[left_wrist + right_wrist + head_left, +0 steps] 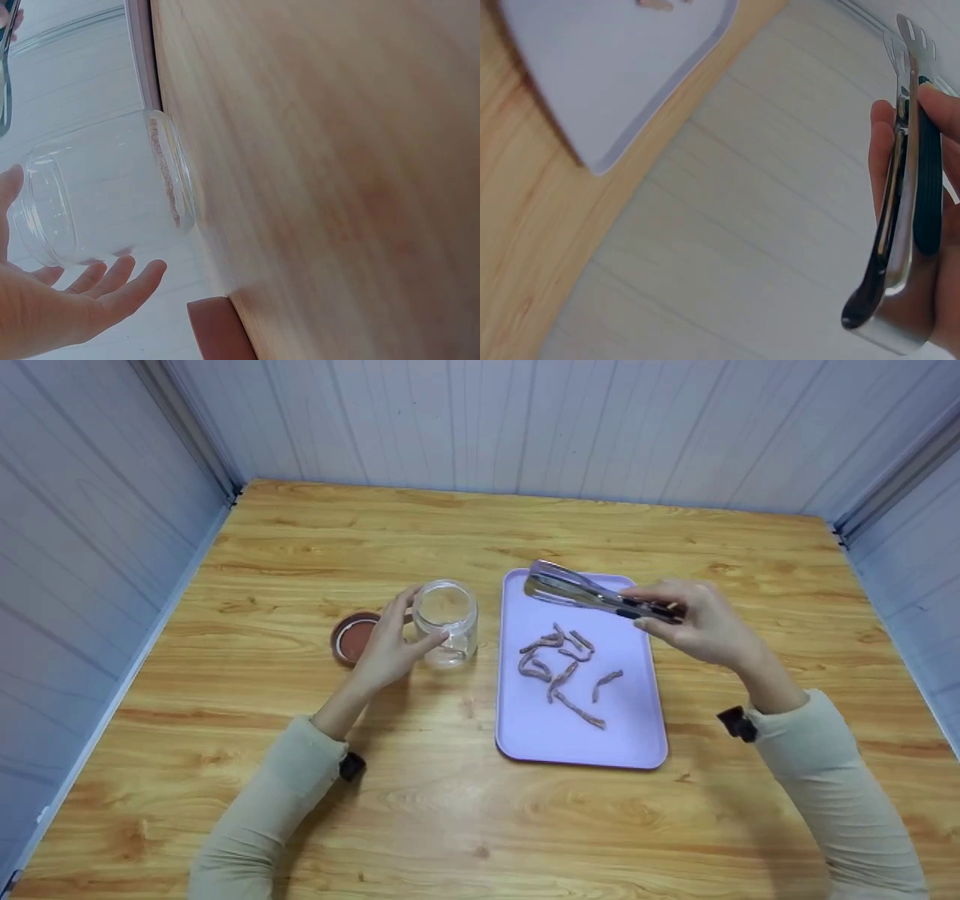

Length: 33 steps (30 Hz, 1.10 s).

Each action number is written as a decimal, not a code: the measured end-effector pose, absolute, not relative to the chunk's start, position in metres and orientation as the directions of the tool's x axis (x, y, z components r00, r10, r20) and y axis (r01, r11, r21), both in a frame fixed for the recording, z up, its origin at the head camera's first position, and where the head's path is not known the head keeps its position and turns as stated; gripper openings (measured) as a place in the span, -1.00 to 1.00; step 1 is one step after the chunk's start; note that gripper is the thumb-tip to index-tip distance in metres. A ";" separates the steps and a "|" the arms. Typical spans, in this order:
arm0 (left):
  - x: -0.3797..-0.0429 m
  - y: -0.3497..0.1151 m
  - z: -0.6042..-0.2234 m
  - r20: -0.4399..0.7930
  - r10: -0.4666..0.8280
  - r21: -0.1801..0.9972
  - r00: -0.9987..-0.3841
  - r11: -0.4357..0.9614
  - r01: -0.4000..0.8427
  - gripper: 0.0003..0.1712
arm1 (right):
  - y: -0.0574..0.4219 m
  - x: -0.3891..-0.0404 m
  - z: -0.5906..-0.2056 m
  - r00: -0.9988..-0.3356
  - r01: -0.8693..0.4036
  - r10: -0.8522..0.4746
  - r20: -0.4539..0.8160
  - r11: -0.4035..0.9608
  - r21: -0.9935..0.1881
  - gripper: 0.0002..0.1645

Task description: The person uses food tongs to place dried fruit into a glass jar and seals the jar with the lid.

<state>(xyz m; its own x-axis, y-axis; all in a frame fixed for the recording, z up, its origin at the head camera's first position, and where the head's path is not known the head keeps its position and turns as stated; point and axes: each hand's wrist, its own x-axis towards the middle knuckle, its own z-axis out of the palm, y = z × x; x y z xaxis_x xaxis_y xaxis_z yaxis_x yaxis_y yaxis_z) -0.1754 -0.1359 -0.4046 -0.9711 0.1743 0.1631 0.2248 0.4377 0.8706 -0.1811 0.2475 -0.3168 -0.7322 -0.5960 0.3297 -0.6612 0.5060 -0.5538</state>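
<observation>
My left hand (390, 649) holds a clear glass jar (461, 637), thumb near its rim and fingers along its far side. The jar stands upright and lidless on the table; a brownish strip shows through the glass near its base in the left wrist view. With my right hand (701, 619) I grip metal food tongs (577, 589) by their dark handles. The slotted tong heads are over the far part of a lilac tray (577, 746), close together with no strip between them. Several thin, twisted brown strips (577, 709) lie on the tray's middle.
A round reddish-brown lid (356, 639) lies on the table just left of the jar, partly behind my left hand. Pale panelled walls (487, 427) enclose the wooden table (420, 817) at the back and sides.
</observation>
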 end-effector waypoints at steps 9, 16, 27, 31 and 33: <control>-0.174 -0.136 -0.404 0.163 0.175 0.871 -0.971 0.437 0.225 -0.14 | 0.280 -0.167 -0.338 -0.745 -0.661 -0.571 0.346 0.562 -0.497 -0.58; -0.173 -0.136 -0.403 0.158 0.180 0.872 -0.971 0.437 0.223 -0.13 | 0.292 -0.161 -0.353 -0.780 -0.621 -0.530 0.332 0.598 -0.506 -0.59; -0.172 -0.135 -0.402 0.146 0.184 0.871 -0.972 0.442 0.214 -0.10 | 0.301 -0.157 -0.376 -0.809 -0.585 -0.490 0.323 0.628 -0.513 -0.59; -0.173 -0.136 -0.402 0.143 0.183 0.877 -0.973 0.433 0.210 -0.12 | 0.303 -0.156 -0.384 -0.826 -0.563 -0.464 0.320 0.653 -0.507 -0.58; -0.173 -0.136 -0.402 0.143 0.182 0.882 -0.973 0.423 0.208 -0.12 | 0.304 -0.157 -0.388 -0.824 -0.567 -0.461 0.331 0.659 -0.495 -0.57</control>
<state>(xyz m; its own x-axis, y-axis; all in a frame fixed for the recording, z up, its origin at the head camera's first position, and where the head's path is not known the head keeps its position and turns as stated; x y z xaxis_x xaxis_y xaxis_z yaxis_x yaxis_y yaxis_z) -0.1730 -0.1358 -0.4024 -0.9728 0.1824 0.1425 0.2085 0.4229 0.8818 -0.1569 0.3043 -0.3875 -0.8235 -0.4609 0.3307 -0.5672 0.6586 -0.4946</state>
